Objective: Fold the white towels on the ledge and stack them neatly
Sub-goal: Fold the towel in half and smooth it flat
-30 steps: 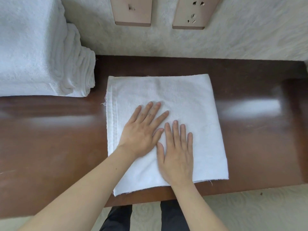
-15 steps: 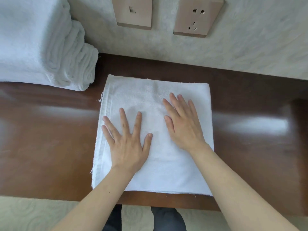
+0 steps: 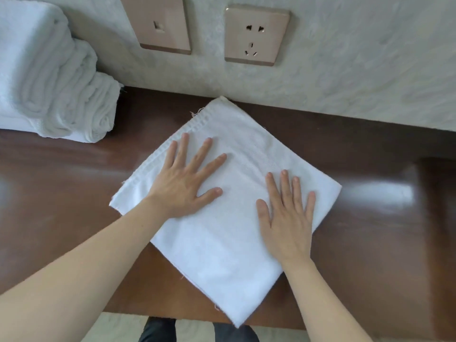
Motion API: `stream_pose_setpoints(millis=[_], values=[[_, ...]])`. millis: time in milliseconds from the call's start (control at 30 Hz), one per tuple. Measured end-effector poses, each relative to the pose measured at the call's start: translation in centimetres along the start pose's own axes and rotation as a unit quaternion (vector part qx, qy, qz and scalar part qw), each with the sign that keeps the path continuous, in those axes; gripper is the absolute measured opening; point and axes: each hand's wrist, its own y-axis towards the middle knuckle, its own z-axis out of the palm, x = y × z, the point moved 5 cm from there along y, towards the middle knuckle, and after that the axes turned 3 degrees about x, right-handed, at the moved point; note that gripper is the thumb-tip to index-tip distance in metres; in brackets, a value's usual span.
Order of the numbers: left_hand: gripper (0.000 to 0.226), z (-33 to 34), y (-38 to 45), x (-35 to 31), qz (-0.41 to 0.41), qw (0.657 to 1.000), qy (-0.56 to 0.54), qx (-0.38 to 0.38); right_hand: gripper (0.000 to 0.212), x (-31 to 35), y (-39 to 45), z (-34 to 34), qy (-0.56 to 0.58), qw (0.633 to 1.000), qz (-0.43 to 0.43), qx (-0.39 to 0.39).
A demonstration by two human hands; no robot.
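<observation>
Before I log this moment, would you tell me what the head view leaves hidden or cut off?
- Stack of folded towels: cut off by the left and top edges, so its full count and extent are unknown.
- Towel layers: only the top surface shows; the number of folds cannot be told.
- Towel under the left hand and right hand: covered by the flat palms.
- Left wall plate: top cut off by the frame.
- Ledge: runs past both side edges.

- Switch plate (image 3: 164, 23), rose-gold, mounted on the pale textured wall (image 3: 357, 65).
- Socket plate (image 3: 256, 35), matching finish, set just right of the switch.
- Dark trouser legs (image 3: 158, 330), seen below the ledge edge, over pale patterned floor (image 3: 118, 327).
</observation>
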Motion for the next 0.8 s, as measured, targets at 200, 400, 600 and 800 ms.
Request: stream_pose_setpoints(millis=[200, 400, 600, 800], values=[[0.082, -0.8, 2.8, -1.1, 0.163, 0.984, 0.067, 0.023, 0.067, 1.3, -6.3, 2.0, 0.033, 0.986, 0.162, -0.013], [0.091, -0.8, 3.9, -2.5, 0.318, 0.944, 0.081, 0.038, 0.068, 7.0, -12.4, 4.1, 0.070, 0.951, 0.299, -0.026], [0.070, 0.0, -1.3, -4.6, 0.297, 0.955, 0.002, 0.002, 0.068, 9.1, -13.8, 4.1, 0.121, 0.929, 0.341, -0.075], [0.072, 3.3, -9.3, -6.3, -0.004, 0.998, -0.049, -0.032, 0.059, 7.0, -7.5, 1.7, 0.109, 0.985, 0.122, -0.055]])
